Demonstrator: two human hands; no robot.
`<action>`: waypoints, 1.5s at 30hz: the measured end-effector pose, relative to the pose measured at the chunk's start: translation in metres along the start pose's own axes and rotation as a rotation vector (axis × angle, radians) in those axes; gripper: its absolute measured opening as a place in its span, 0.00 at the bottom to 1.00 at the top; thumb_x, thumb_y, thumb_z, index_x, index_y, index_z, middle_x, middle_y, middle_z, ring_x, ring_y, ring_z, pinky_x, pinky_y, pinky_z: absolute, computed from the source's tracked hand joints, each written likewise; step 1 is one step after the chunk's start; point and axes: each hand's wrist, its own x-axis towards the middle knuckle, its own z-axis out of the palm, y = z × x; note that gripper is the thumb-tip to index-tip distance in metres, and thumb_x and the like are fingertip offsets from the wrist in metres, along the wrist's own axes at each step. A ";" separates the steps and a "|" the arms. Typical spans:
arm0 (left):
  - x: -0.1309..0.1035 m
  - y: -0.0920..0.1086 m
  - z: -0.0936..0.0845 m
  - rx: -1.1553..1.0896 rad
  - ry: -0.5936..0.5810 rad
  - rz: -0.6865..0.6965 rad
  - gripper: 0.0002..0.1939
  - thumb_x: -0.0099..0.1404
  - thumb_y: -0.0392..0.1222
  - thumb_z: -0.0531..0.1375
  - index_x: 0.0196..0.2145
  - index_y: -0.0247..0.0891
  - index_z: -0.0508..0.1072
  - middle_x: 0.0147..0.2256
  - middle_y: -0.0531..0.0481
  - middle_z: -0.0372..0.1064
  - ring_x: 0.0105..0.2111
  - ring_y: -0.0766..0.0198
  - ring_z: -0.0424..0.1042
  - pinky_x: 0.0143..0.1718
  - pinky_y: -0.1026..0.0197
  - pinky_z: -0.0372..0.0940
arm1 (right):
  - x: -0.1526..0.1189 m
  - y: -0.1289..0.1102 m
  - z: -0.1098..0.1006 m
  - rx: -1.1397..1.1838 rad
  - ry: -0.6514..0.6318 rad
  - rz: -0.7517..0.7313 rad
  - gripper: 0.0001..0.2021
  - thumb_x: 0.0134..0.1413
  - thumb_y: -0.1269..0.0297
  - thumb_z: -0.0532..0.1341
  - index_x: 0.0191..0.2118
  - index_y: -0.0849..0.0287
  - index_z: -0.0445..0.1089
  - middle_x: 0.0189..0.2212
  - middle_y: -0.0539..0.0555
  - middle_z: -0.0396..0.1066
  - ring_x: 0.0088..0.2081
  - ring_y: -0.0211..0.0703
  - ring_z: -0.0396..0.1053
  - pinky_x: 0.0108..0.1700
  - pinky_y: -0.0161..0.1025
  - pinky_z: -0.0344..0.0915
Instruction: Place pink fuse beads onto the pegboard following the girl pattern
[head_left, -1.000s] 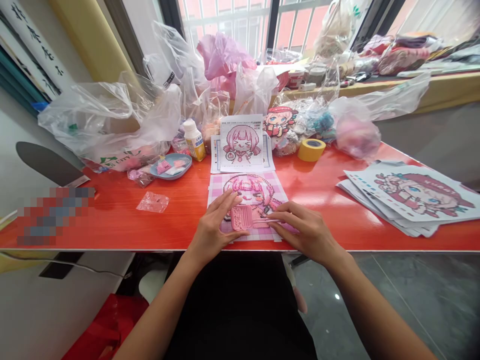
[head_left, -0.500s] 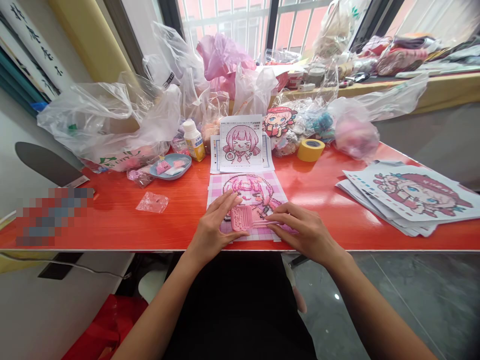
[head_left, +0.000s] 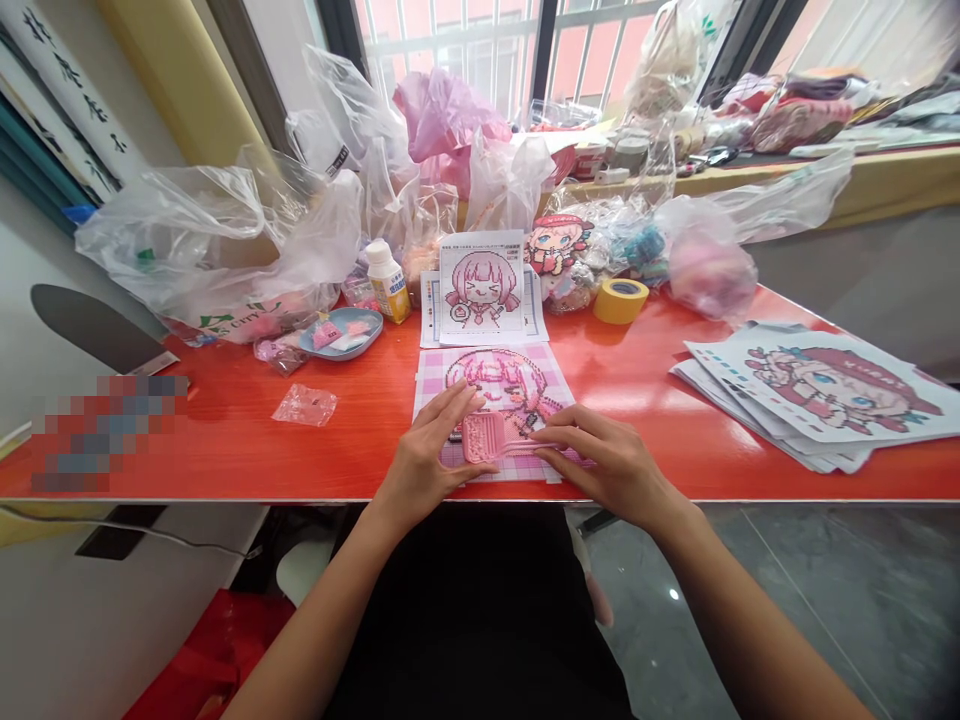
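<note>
My left hand (head_left: 427,445) grips a small pink bead tray (head_left: 486,438) between thumb and fingers at its left side. The tray has a ribbed part and holds small pink beads. From the right, my right hand (head_left: 616,458) pinches slim pinkish tweezers (head_left: 519,447), whose tips lie by the tray's right end. Beneath both hands is a pink-and-white checkered pegboard (head_left: 430,372) bearing a pink-haired bead figure (head_left: 495,368), partly covered by the tray and my fingers. Behind it a printed pattern sheet (head_left: 481,290) of a similar figure leans upright.
On the left are a blue dish (head_left: 367,340) of small packets, a white-and-yellow bottle (head_left: 387,282) and a clear packet (head_left: 304,404). Yellow tape (head_left: 621,300) sits behind right, with pattern sheets (head_left: 817,395) at far right. Plastic bags (head_left: 225,240) crowd the back.
</note>
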 end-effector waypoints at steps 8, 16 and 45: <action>0.000 -0.001 0.000 0.011 0.004 0.008 0.37 0.56 0.46 0.67 0.61 0.41 0.60 0.59 0.41 0.63 0.61 0.54 0.60 0.61 0.49 0.60 | -0.002 0.000 0.001 -0.029 0.004 0.019 0.06 0.59 0.67 0.59 0.41 0.57 0.71 0.34 0.53 0.70 0.35 0.36 0.71 0.34 0.33 0.69; 0.000 -0.001 0.000 0.018 0.014 0.015 0.43 0.56 0.47 0.67 0.64 0.44 0.53 0.57 0.42 0.66 0.61 0.53 0.60 0.60 0.47 0.61 | -0.001 -0.001 0.001 -0.039 -0.003 0.028 0.06 0.61 0.66 0.58 0.41 0.57 0.71 0.34 0.53 0.70 0.34 0.36 0.71 0.34 0.34 0.70; 0.000 -0.001 0.000 0.015 0.014 0.011 0.44 0.55 0.46 0.68 0.64 0.45 0.52 0.58 0.42 0.65 0.61 0.53 0.60 0.61 0.47 0.60 | -0.001 0.000 0.000 -0.027 -0.012 0.036 0.06 0.60 0.67 0.58 0.41 0.56 0.72 0.34 0.53 0.72 0.34 0.36 0.72 0.34 0.33 0.70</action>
